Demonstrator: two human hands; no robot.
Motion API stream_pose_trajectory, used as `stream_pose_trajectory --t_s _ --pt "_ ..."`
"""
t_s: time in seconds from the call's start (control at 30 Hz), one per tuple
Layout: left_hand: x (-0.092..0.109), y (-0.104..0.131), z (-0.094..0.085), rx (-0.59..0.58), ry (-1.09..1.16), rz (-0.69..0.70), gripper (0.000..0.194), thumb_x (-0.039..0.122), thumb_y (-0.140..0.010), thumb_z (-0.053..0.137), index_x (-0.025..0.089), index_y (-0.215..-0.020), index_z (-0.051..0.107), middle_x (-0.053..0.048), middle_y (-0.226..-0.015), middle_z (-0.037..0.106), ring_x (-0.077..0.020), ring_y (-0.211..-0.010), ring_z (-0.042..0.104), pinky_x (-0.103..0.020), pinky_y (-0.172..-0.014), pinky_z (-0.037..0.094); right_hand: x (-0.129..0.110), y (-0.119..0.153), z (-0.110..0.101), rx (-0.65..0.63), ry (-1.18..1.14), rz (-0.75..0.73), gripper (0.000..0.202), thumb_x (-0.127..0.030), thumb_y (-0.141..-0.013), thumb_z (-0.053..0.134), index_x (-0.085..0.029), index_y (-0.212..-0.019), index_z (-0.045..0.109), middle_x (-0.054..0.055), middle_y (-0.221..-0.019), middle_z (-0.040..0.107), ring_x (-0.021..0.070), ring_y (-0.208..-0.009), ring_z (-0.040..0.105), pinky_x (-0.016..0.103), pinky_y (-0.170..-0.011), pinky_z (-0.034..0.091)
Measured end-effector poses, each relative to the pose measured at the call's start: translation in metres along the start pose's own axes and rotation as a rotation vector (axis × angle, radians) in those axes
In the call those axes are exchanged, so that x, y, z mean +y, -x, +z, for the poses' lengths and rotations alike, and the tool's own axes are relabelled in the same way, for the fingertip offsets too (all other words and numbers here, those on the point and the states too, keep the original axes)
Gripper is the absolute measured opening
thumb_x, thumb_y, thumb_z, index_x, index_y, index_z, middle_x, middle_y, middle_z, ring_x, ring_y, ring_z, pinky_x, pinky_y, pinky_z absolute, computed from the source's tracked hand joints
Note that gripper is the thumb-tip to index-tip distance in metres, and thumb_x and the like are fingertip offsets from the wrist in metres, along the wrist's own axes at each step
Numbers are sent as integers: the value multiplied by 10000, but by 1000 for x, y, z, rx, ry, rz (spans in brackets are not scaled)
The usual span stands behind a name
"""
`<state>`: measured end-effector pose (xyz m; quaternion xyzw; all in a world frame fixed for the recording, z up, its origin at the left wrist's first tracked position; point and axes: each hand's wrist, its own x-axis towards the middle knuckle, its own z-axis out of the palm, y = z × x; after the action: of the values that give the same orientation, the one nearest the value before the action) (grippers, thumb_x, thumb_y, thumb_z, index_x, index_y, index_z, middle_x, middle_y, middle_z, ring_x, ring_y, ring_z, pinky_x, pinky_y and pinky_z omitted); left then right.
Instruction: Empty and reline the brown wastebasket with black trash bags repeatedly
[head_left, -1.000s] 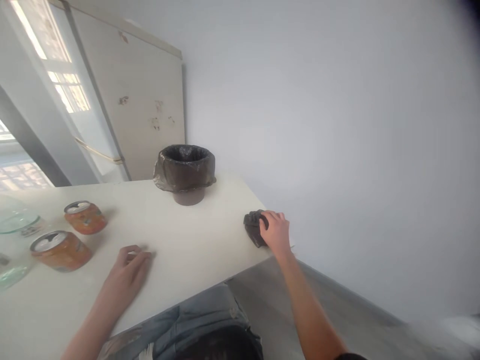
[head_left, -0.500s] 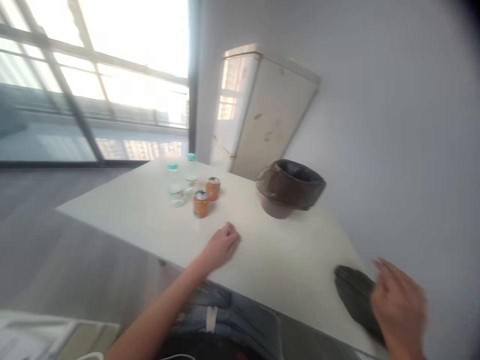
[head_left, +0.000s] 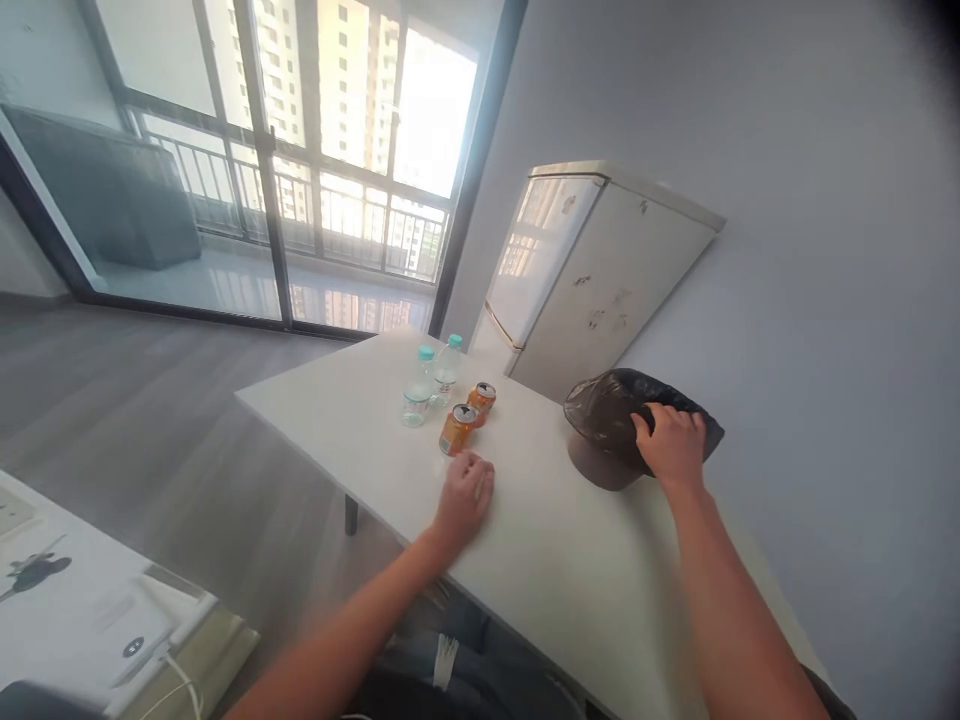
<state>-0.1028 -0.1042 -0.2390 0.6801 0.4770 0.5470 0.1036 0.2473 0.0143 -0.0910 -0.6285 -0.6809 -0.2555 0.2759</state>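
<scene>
Two orange drink cans [head_left: 458, 430] stand on the white table, one behind the other. Close in front of them rests my left hand [head_left: 465, 492], its fingers curled in and nothing visible in them. Just behind the cans are two clear plastic bottles [head_left: 417, 400] with turquoise caps, upright. To the right stands a brown trash bin [head_left: 600, 465] lined with a black plastic bag [head_left: 604, 410] folded over its rim. My right hand [head_left: 673, 440] grips the near rim of the bin, the fingers over the bag's edge; part of the rim is hidden behind it.
The white table [head_left: 555, 560] runs alongside a grey wall. A white fridge [head_left: 600, 280] stands beyond its far end. Glass sliding doors [head_left: 277, 180] are at the back left. At lower left, a white surface holds a white box [head_left: 112, 620] and a cable.
My right hand has moved from beside the dark bundle at the table's right end to the bin's rim. My left hand is now nearer the front can. The view has shifted.
</scene>
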Motion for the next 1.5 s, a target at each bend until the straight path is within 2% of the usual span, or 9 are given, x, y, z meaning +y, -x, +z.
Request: stream_pose_trajectory --t_s 0.17,0.4,0.57,0.67,0.9,1.13,1.23,1.4,1.5 --pt "-29 -24 -30 366 -188 -158 654 539 -951 682 148 -1417 445 -243 -1340 513 -406 -1309 506 -616 -1063 459 -33 18 -22 -27 -120 -99 319 -349 -984 472 -142 -1044 708 174 -1027 766 321 -975 665 474 -918 445" --pt "-57 -57 -26 156 -247 -221 781 491 -872 775 147 -1469 409 -247 -1387 584 -415 -1288 601 -551 -997 519 -81 72 -78 32 -293 -240 340 -460 -1027 540 -207 -1199 688 123 -1084 736 300 -1018 660 477 -992 456" --pt "-50 -58 -20 99 -245 -266 599 354 -904 712 161 -1421 479 -201 -1256 665 -359 -1133 688 -500 -918 547 -19 100 -31 645 -373 331 463 -460 -1050 317 -167 -1260 607 203 -1248 612 353 -1222 570 543 -1052 429" --pt "-30 -62 -28 170 -244 -237 651 357 -884 736 166 -1448 472 -187 -1241 661 -341 -1073 701 -501 -887 564 13 121 24 272 -413 584 484 -476 -1000 321 -131 -1196 597 210 -1185 610 338 -1095 607 489 -923 495" --pt "87 -125 -67 476 99 19 635 422 -863 813 270 -1409 527 -106 -1325 656 -253 -1067 720 -443 -968 594 15 156 87 -232 -465 466 244 -340 -774 720 -197 -970 727 135 -963 726 311 -947 686 355 -749 510" --pt "154 -185 2 -1 215 163 593 441 -829 851 256 -1330 592 -88 -1177 742 -273 -1069 727 -452 -950 589 21 151 82 -420 -414 428 265 -361 -995 692 -171 -1179 683 77 -1200 697 215 -1050 680 410 -937 566" --pt "146 -183 24 -130 124 204 624 451 -792 875 244 -1321 619 -117 -1279 704 -313 -1166 690 -482 -1018 547 21 151 84 -450 -376 441 298 -288 -959 699 -180 -1237 697 112 -1207 720 246 -1058 698 333 -881 537" --pt "81 -165 8 390 -16 110 278 312 -1005 588 214 -1260 637 -134 -1292 626 -285 -1256 607 -451 -1096 487 21 151 90 -484 -344 463 324 -319 -925 678 -193 -1216 744 148 -1190 745 297 -1057 710 293 -783 474" --pt "30 -167 -4 199 -251 -78 429 210 -914 649 199 -1341 619 -168 -1399 569 -337 -1362 538 -483 -1150 439 22 150 93 -494 -331 484 313 -337 -937 640 -189 -1190 750 154 -1175 749 301 -1023 714 299 -748 446"
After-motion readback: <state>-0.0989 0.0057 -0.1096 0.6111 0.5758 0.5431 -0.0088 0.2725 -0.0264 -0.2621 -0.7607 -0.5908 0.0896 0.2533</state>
